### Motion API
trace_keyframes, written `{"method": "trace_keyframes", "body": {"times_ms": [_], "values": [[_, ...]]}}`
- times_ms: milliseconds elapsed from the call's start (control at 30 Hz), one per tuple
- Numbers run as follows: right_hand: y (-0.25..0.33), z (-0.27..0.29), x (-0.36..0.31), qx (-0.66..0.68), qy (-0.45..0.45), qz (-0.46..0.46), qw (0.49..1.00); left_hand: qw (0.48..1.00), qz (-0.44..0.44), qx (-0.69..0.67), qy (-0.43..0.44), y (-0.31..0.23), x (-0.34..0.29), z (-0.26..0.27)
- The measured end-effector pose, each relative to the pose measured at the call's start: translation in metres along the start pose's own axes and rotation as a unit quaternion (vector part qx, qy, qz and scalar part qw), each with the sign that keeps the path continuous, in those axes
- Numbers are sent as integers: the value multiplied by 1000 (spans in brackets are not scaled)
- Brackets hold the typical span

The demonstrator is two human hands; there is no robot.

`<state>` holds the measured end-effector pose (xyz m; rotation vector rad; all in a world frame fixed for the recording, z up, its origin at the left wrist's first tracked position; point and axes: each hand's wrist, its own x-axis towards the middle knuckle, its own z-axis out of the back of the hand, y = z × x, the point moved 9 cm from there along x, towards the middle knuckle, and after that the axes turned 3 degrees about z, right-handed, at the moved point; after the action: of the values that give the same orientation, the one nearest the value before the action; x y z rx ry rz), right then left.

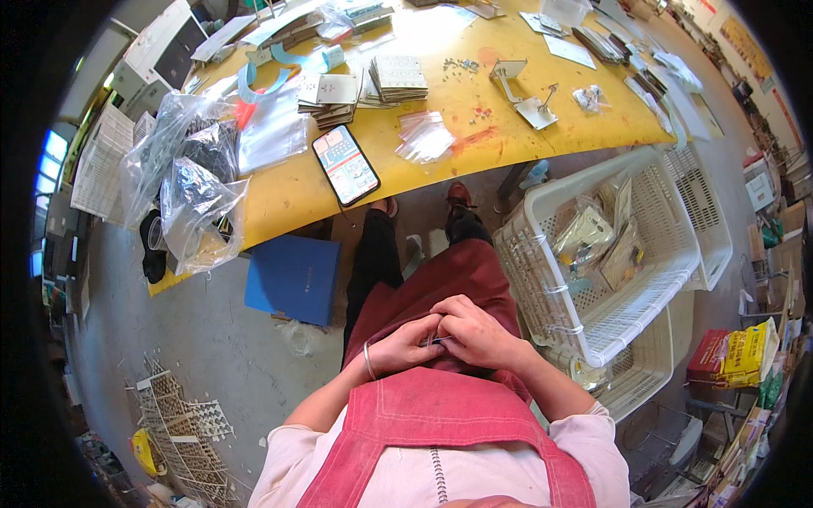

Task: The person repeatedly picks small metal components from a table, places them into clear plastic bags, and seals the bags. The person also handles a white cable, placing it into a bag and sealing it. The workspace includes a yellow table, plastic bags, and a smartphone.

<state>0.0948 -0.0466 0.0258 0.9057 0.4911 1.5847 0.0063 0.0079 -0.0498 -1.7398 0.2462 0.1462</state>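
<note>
In the head view, I see the person's left hand (405, 347) and right hand (478, 332) meeting in front of the dark red apron (453, 405), fingertips closed on a small piece (435, 340) between them; it is mostly covered, so I can't tell what it is. On the yellow tabletop (284, 207), a phone (345, 166) lies with its colourful screen lit, the writing too tiny to read, and small clear bags (425, 137) lie near it. Below the tabletop's edge, a blue box (292, 281) bears small lettering. Over to the right, past the white crate (628, 320), a yellow-and-red package (747, 354) shows bold print.
</note>
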Motion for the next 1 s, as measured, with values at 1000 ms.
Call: {"method": "trace_keyframes", "body": {"times_ms": [1000], "values": [[-20, 44, 15, 258, -215, -151, 930, 951, -63, -253, -165, -42, -4, 55]]}}
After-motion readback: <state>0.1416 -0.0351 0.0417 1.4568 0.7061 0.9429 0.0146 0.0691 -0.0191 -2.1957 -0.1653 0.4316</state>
